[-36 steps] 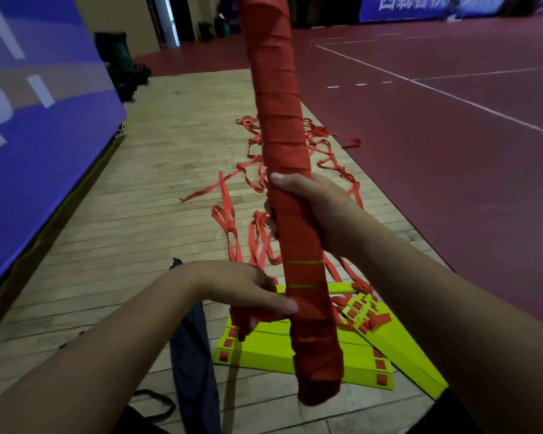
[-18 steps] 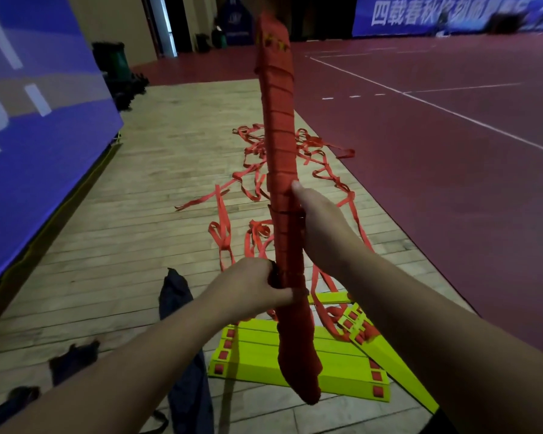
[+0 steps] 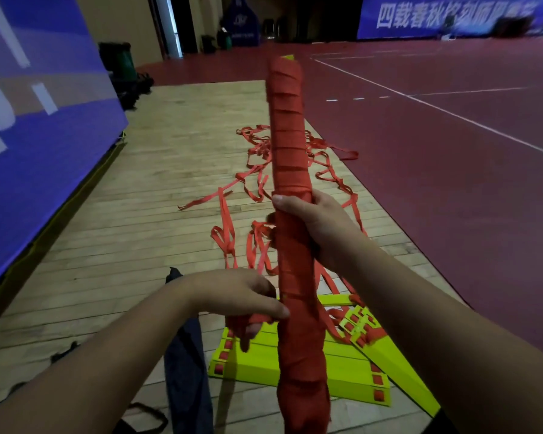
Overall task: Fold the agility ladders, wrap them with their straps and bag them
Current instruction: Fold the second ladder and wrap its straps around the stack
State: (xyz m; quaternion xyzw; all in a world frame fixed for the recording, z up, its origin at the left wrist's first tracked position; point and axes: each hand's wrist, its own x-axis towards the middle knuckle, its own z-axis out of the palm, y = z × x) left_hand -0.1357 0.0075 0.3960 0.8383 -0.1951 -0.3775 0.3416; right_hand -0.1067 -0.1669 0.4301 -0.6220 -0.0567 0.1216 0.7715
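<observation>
Grips wrapped ladder (image 3: 287, 145) mid-length with right grip (image 3: 314, 227), now pinches strap end (image 3: 257, 319) in left grip (image 3: 242, 296), drawn sideways: wrap probably finishing.

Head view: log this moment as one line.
right hand: grips wrapped ladder upright | left hand: pinches strap end | floor: second ladder unwrapped, bag beside it

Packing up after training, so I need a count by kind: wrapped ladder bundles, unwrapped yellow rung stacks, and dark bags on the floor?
Wrapped red ladder bundle: 1
Unwrapped yellow rung stacks: 2
Dark bag plainly in view: 1
Total: 4
</observation>
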